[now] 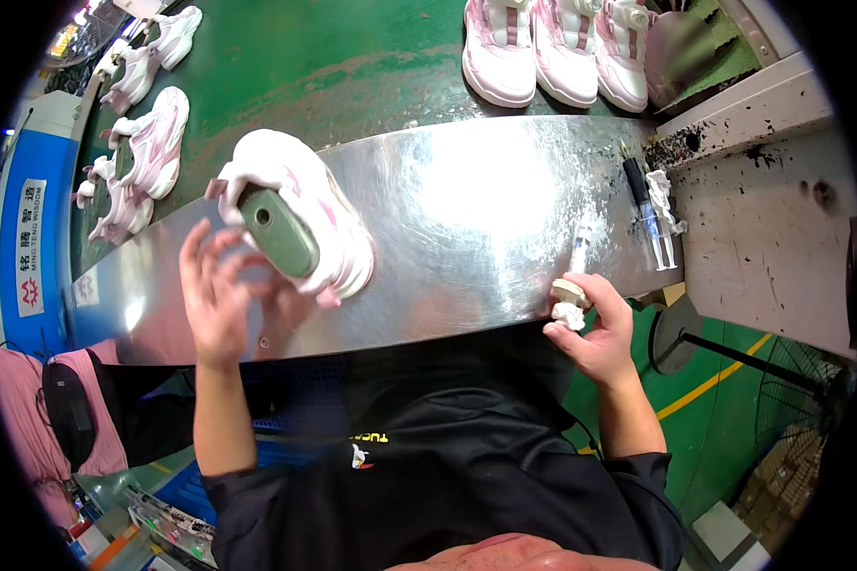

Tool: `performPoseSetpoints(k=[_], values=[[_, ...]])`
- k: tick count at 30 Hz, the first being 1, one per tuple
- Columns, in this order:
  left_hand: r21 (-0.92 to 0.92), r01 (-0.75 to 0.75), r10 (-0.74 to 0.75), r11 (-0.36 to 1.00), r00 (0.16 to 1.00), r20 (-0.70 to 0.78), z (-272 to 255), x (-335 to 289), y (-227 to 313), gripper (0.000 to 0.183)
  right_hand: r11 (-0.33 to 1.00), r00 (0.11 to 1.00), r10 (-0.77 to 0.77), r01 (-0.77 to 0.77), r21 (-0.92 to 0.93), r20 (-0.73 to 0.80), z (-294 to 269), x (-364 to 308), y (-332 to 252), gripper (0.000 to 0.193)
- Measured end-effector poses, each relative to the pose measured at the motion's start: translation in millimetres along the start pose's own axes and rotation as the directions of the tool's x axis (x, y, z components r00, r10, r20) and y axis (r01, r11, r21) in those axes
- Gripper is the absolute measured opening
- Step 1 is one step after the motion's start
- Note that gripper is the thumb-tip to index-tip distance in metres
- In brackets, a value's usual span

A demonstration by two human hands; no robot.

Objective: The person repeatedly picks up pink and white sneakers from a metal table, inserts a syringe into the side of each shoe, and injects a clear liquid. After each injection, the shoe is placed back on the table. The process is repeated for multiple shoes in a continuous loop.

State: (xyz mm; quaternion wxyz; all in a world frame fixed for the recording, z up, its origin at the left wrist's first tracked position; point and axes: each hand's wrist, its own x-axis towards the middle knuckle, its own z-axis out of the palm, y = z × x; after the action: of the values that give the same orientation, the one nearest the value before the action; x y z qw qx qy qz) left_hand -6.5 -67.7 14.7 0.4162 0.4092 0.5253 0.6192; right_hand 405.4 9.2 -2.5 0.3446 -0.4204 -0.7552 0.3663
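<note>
Shoe (343, 224), just one, beside your empty, loosely spread left hand (219, 303), one white wad (568, 315) pinched in your right hand (606, 331), three more shoes (564, 59) beyond.

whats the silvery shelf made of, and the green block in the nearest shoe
The long silvery shelf looks like metal, probably steel: glossy, with bright glare and scuffs. The smooth green rounded block could be hard plastic, judging by its even, satin surface and round hole, though painted wood isn't ruled out.

Steel bench (419, 295) with bright glare (490, 176), green surface (333, 57) on far side, blue cabinet (43, 157) left, scuffed pale panel (752, 266) right, green floor (681, 466) with yellow line (697, 391) near right
</note>
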Motion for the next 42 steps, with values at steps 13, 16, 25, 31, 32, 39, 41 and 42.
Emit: performPoseSetpoints(k=[13,16,25,31,32,39,41,42], values=[[-0.159,0.235,-0.230,0.959,0.972,0.049,22,121,-4,0.044,0.885,0.976,0.216,-0.200,0.420,0.008,-14,-27,-21,0.059],[-0.407,0.184,-0.087,0.895,0.966,0.244,51,99,10,0.048,0.821,0.983,0.164,-0.181,0.542,0.080,-11,-10,-41,0.059],[-0.627,0.107,0.077,0.772,0.963,0.259,60,54,8,0.067,0.493,0.922,-0.349,0.027,0.870,0.170,25,76,-99,0.075],[-0.567,0.147,0.034,0.811,0.954,0.296,58,48,9,0.078,0.373,0.879,-0.422,-0.055,0.926,0.223,49,101,-120,0.063],[-0.562,0.142,0.044,0.815,0.952,0.304,57,48,10,0.077,0.376,0.868,-0.433,-0.072,0.924,0.244,50,104,-120,0.063],[-0.519,0.105,0.093,0.848,0.936,0.340,57,46,13,0.077,0.395,0.864,-0.399,-0.140,0.908,0.307,59,111,-124,0.061],[-0.519,0.101,0.097,0.849,0.935,0.341,56,46,13,0.077,0.404,0.876,-0.373,-0.144,0.903,0.306,61,111,-125,0.061],[-0.519,0.100,0.100,0.849,0.934,0.343,56,46,14,0.077,0.402,0.879,-0.371,-0.140,0.905,0.301,62,111,-126,0.060]])
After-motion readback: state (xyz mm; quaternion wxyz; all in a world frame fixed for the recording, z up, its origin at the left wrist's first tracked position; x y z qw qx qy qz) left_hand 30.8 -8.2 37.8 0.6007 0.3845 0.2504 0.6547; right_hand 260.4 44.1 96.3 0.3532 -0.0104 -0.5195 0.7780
